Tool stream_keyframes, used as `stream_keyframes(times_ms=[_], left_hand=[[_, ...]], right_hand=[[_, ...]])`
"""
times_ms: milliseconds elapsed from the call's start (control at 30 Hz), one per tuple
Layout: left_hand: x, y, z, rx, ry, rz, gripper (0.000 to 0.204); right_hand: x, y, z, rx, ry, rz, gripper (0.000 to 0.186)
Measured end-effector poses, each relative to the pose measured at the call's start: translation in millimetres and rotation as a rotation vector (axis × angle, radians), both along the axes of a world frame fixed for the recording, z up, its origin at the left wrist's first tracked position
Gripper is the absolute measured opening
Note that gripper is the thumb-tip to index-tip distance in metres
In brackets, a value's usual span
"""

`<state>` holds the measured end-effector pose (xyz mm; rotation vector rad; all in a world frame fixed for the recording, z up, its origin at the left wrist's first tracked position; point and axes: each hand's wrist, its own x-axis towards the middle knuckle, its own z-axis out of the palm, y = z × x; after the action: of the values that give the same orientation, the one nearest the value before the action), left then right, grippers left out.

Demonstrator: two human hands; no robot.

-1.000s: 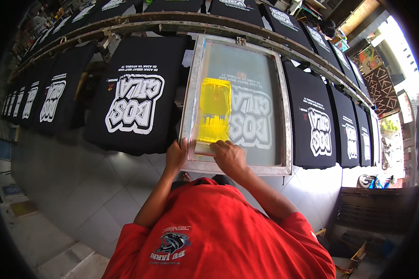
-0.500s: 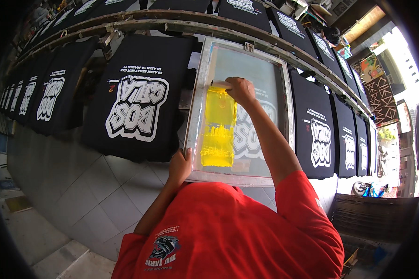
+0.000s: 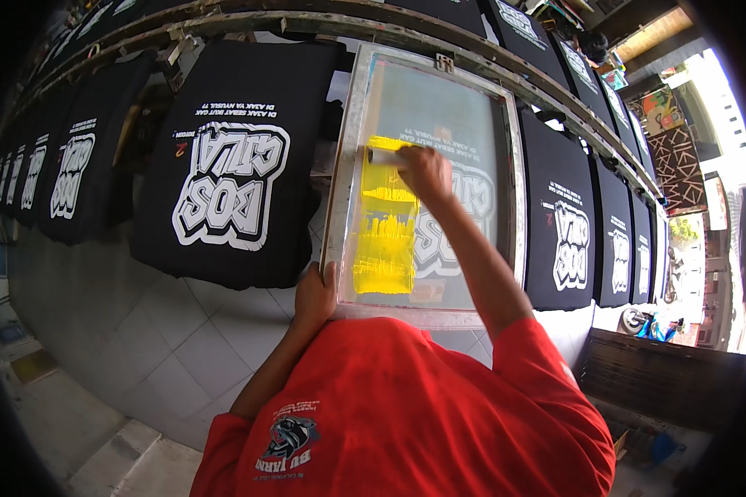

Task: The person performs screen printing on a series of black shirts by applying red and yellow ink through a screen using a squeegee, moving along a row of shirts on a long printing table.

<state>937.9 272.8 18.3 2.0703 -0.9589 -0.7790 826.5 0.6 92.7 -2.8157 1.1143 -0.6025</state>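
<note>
In front of me a framed printing screen [image 3: 481,290] lies over a black shirt whose white print shows through the mesh. A band of yellow ink [image 3: 385,248] runs along the screen's left part. My right hand [image 3: 427,176] is closed on a squeegee [image 3: 383,156], which rests on the upper part of the yellow band; motion blurs it a little. My left hand [image 3: 316,296] grips the left side of the frame near its lower corner, fingers hidden partly behind the edge.
A black shirt with a white print [image 3: 232,174] lies left of the screen, another black shirt [image 3: 559,215] on its right. More shirts run off both ways in rows. A metal rail [image 3: 298,25] with a hinge clamp [image 3: 444,63] crosses behind the screen. Grey floor tiles [image 3: 174,364] lie below.
My right hand has drawn the squeegee slightly toward me, leaving yellow ink above it. The left hand keeps its hold on the frame. The whole view has shifted a little.
</note>
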Motion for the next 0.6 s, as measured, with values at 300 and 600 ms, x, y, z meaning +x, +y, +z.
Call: stream_keyframes(times_ms=[300,600], left_hand=[[1.3,0.4,0.4,-0.028,0.021,0.009,0.044],[0.3,1.8,1.0,0.012,-0.004,0.010,0.047]], right_hand=[[-34.7,95.5,9.8,0.058,-0.039,0.084,0.020],[7.9,-12.2,10.5,0.067,0.237,-0.073,0.023]])
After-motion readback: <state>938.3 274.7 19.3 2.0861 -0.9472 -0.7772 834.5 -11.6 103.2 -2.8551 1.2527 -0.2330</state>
